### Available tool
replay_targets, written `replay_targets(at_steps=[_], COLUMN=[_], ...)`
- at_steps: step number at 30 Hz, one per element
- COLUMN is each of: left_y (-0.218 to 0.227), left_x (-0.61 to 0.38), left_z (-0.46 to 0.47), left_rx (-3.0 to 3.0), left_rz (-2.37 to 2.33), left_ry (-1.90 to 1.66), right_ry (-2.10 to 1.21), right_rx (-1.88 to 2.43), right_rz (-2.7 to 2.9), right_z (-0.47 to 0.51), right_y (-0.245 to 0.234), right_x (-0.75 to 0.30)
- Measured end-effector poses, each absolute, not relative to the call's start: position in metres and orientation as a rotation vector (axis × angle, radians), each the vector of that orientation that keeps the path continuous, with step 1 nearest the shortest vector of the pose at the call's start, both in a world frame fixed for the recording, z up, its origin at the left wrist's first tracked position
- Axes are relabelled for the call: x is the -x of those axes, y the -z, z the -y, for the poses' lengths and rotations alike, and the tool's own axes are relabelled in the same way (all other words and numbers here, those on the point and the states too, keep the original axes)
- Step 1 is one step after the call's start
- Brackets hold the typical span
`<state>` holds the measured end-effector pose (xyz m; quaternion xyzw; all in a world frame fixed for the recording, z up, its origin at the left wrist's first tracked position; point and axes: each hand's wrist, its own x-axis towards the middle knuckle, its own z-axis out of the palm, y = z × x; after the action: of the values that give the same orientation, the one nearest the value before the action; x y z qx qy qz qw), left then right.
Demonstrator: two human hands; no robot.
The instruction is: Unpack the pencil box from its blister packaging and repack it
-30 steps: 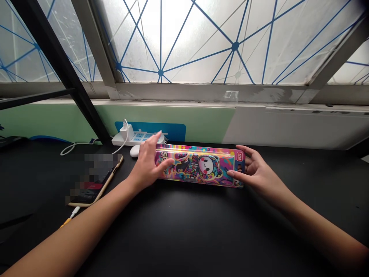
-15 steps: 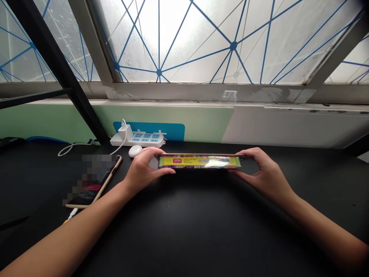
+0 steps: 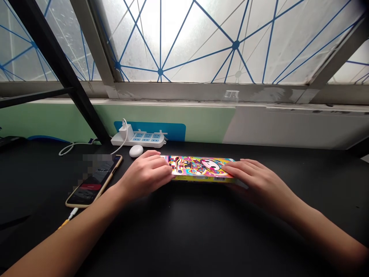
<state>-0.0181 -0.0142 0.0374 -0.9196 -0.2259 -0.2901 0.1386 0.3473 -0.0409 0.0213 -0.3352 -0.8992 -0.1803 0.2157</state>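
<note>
A long flat box with a bright cartoon print (image 3: 198,168) lies face up on the black desk (image 3: 184,231). My left hand (image 3: 147,173) covers its left end, fingers curled over the top. On the box's right end rests my right hand (image 3: 253,179), with fingers laid over the top and side. Both hands grip the box by its ends.
A phone in a gold case (image 3: 93,184) lies to the left with a cable plugged in. Behind the box are a white power strip (image 3: 138,139) with a charger and a small white oval case (image 3: 136,151). A black diagonal frame bar (image 3: 57,65) rises at left, before the window.
The box was tilted up showing its face, then turned edge-on above the desk, and now lies flat, face up, with both hands on top of its ends.
</note>
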Motion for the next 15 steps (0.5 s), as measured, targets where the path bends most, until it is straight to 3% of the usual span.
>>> replay_targets(at_steps=[9,12,15], left_y=[-0.021,-0.021,-0.024], left_x=[0.007,0.011,0.023], left_z=[0.011,0.006,-0.002], left_rx=[2.901,2.728,2.547], left_rz=[0.785,1.132,1.61], left_ry=[0.961,1.171,1.091], right_ry=[0.227,0.207,0.211], right_rx=[0.885,0.897,0.916], right_rz=[2.54,2.544,2.552], right_z=[0.053,0.052,0.051], right_y=[-0.012,-0.01,-0.01], right_x=[-0.322,-0.322,-0.324])
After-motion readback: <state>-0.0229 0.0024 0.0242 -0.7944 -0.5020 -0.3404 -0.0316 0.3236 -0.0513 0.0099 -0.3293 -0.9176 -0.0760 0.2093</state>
